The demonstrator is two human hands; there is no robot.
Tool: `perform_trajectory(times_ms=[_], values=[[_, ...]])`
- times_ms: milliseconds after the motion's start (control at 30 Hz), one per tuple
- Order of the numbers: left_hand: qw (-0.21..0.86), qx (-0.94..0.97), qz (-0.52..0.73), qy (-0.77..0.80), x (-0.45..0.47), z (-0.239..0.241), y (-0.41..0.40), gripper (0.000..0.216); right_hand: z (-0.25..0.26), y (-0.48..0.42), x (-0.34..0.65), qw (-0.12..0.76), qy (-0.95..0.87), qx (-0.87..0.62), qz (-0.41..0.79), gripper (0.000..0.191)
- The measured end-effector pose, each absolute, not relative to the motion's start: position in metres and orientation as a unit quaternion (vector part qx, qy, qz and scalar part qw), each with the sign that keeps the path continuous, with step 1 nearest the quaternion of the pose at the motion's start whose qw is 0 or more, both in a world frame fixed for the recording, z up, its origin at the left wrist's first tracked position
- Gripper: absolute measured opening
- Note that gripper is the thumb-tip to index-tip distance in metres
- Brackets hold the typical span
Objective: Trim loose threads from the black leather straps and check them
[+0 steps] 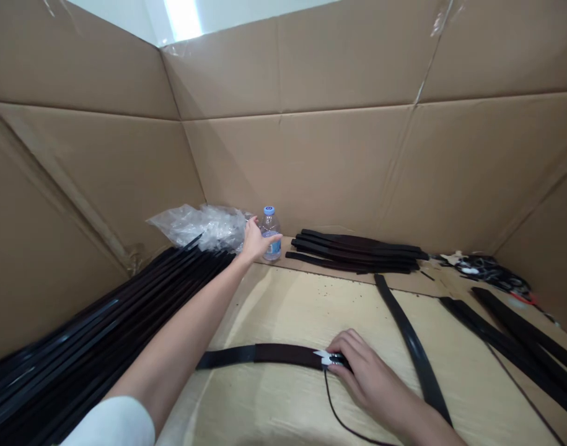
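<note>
the dark brown belt strap [274, 355] lies curved across the lower middle of the frame on a pale plywood board [264, 409], with its end under the right hand. at the far lower left, a long bundle of glossy black strips [79, 322] runs diagonally up toward the centre, just beside the left arm, whose white sleeve [113, 424] shows at the bottom edge. the left hand [258, 241] reaches to the upper middle, its fingers [270, 243] curved against a clear water bottle [270, 234] with a blue cap; whether they grip it firmly, i cannot tell. a crumpled clear plastic bag [204, 226] sits just left of the bottle. right of it lies a stack of dark straps [352, 251]. the right hand [371, 365] is clenched over the strap's end, its fingers [346, 347] touching a white tab [325, 357], with a thin black cord [332, 406] trailing down. further right are a lone black strap [416, 350], two more black straps [510, 334] and a tangle of black and white bits [485, 272], all before cardboard walls [357, 62].
</note>
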State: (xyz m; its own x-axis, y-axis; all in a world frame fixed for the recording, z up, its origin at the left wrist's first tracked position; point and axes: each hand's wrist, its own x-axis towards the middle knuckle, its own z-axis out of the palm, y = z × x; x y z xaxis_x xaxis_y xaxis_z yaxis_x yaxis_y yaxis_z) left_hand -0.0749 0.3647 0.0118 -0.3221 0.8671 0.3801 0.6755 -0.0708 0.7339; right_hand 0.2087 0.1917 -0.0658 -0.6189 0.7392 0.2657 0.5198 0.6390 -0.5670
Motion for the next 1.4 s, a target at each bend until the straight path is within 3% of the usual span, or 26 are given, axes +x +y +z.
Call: perform_trajectory(times_ms=[233, 700, 1000, 1067, 1167, 1267, 1333, 1400], values=[[0.147, 0.558, 0.445, 0.685, -0.088, 0.019, 0.393, 0.054, -0.069, 0.193, 0.21, 0.249, -0.869, -0.357, 0.236, 0.01], [0.146, 0.568, 0.444, 0.678, -0.093, 0.019, 0.388, 0.055, -0.065, 0.193, 0.209, 0.233, -0.864, -0.366, 0.257, 0.008], [0.133, 0.556, 0.469, 0.673, -0.075, 0.019, 0.355, 0.073, -0.067, 0.193, 0.21, 0.228, -0.866, -0.368, 0.249, 0.008], [0.143, 0.56, 0.468, 0.669, -0.057, 0.015, 0.33, 0.06, -0.066, 0.192, 0.21, 0.227, -0.867, -0.369, 0.246, 0.008], [0.225, 0.632, 0.408, 0.62, -0.027, 0.002, 0.278, 0.038, -0.064, 0.192, 0.21, 0.225, -0.868, -0.374, 0.238, 0.008], [0.324, 0.766, 0.221, 0.51, -0.007, -0.014, 0.228, 0.047, -0.064, 0.193, 0.21, 0.226, -0.869, -0.377, 0.229, 0.008], [0.278, 0.801, 0.171, 0.502, -0.003, -0.025, 0.207, 0.051, -0.064, 0.193, 0.211, 0.225, -0.871, -0.374, 0.226, 0.008], [0.24, 0.823, 0.15, 0.493, -0.004, -0.034, 0.197, 0.04, -0.062, 0.192, 0.211, 0.225, -0.872, -0.373, 0.223, 0.008]])
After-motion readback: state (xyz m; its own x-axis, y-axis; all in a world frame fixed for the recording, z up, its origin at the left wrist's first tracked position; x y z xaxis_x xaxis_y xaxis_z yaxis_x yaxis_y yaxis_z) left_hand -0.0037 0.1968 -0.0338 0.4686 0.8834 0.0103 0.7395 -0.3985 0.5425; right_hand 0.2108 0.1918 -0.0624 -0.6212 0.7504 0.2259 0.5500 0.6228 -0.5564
